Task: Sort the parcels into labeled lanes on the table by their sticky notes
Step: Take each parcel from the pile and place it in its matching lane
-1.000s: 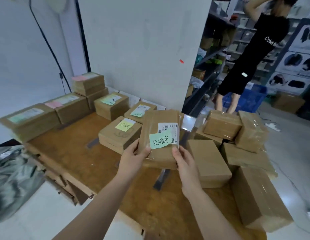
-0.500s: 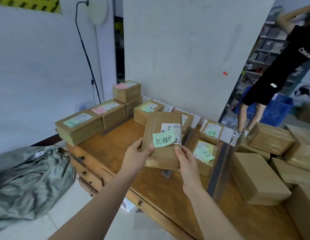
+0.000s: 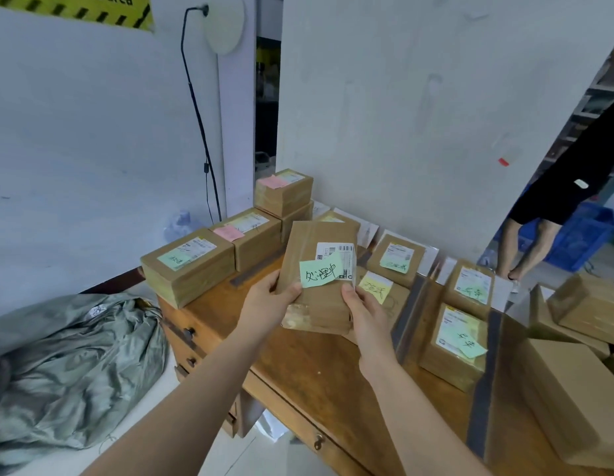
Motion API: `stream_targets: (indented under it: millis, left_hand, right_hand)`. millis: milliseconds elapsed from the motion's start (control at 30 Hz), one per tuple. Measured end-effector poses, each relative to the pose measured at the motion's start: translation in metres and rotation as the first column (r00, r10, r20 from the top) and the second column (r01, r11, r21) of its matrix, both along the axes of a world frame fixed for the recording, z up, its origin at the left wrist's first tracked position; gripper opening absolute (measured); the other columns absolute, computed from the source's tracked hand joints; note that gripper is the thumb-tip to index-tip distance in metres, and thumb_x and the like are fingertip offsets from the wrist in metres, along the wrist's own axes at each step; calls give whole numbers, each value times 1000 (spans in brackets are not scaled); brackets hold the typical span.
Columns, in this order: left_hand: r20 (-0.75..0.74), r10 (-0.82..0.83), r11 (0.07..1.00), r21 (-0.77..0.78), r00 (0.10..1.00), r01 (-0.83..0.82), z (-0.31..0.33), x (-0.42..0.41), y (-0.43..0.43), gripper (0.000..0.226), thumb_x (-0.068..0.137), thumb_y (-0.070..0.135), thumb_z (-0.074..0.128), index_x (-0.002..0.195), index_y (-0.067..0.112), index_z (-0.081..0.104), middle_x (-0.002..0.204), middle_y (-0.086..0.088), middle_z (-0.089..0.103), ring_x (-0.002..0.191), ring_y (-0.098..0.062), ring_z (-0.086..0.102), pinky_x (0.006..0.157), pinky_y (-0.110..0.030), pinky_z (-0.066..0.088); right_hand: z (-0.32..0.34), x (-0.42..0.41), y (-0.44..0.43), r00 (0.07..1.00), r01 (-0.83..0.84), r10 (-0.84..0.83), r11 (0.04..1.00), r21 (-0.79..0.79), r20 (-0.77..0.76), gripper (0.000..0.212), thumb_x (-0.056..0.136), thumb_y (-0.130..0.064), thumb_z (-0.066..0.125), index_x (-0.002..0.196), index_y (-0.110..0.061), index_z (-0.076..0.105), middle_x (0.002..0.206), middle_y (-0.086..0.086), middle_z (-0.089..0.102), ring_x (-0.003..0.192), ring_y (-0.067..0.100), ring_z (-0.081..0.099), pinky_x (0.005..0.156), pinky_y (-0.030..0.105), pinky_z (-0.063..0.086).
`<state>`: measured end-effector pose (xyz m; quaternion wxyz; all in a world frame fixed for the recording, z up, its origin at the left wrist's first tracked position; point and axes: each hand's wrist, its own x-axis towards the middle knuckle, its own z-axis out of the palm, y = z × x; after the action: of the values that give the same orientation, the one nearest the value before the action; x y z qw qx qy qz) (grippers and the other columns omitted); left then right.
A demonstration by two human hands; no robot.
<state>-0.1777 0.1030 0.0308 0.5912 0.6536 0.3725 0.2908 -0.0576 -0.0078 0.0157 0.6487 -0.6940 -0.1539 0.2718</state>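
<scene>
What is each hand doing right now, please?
Left hand: closed on the left edge of the parcel.
Right hand: closed on the right edge of the same parcel.

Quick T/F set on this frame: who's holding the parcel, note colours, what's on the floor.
1. Both hands hold the raised parcel: left hand, right hand. True.
2. Its sticky note is pink. False: it is green with handwriting.
3. The parcel rests flat on the table. False: it is held up above it, tilted toward the camera.
4. A grey bag lies on the floor left of the table. True.
5. The stacked box at the back carries a pink note. True.
6. The table has no drawers. False: drawers with knobs show on its front.
</scene>
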Motion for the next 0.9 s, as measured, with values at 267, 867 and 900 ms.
stream_targets:
  millis: [267, 867, 900]
  left_hand:
    - [-37, 9, 1000, 4, 999, -9, -4, 29, 85, 28, 93, 28, 63, 121, 31, 59, 106, 15, 67, 102, -11, 63, 97, -38, 50]
    - [-171, -11, 996, -84, 985, -4, -31, 75, 208, 51, 93, 34, 62, 138, 16, 47, 134, -1, 52, 119, -21, 53, 102, -40, 44]
    - [-176, -25, 996, -84, 984, 10, -33, 77, 213, 50, 93, 34, 62, 138, 16, 47, 134, -1, 52, 118, -20, 52, 102, -39, 44]
  right_hand:
    - [-5, 25, 81, 1000, 0, 2, 999, 40, -31, 40, 93, -45, 61, 128, -26, 59, 110, -11, 62, 102, 8, 58, 83, 29, 51]
    - [-21, 45, 189, 997, 45, -52, 991, -125, -53, 23, 93, -51, 57, 111, -36, 56, 107, -14, 62, 100, 8, 59, 91, 34, 50]
    - [-21, 45, 193, 997, 57, -64, 990, -129, -51, 17, 95, -49, 56, 107, -37, 55, 104, -15, 61, 98, 7, 58, 89, 33, 49]
